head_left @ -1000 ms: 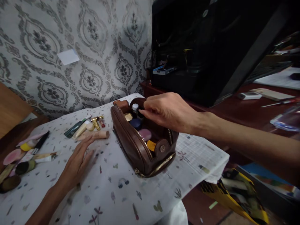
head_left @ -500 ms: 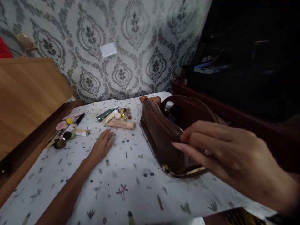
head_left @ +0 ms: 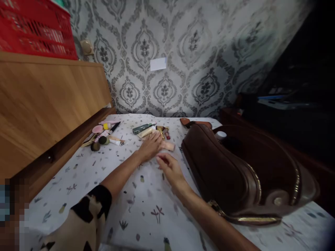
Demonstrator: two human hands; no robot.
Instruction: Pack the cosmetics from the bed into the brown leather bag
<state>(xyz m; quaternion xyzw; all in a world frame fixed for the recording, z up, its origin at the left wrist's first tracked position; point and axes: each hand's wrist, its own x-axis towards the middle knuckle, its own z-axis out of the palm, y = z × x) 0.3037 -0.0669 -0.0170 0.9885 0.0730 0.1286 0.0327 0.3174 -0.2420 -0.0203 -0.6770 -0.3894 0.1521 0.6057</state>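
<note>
An open brown leather pouch (head_left: 222, 167) with a gold zipper lies on the patterned white cloth (head_left: 110, 188); a white-capped bottle (head_left: 221, 135) shows inside it. My left hand (head_left: 151, 145) lies flat with fingers stretched over a beige tube (head_left: 167, 145), touching it. Just behind my left hand sit a green tube (head_left: 142, 128), a cream tube (head_left: 145, 132) and small gold items (head_left: 161, 130). My right hand (head_left: 170, 168) hovers low over the cloth beside the pouch, fingers loosely extended toward the beige tube, holding nothing.
A cluster of brushes, sponges and small tubes (head_left: 102, 135) lies at the cloth's left edge by a wooden cabinet (head_left: 47, 104). A red crate (head_left: 34, 28) sits on top of it. Dark furniture (head_left: 300, 104) stands at the right. Patterned wallpaper behind.
My head has turned left. My right hand left the pouch and moved left toward the beige tube. My left hand slid forward onto that tube.
</note>
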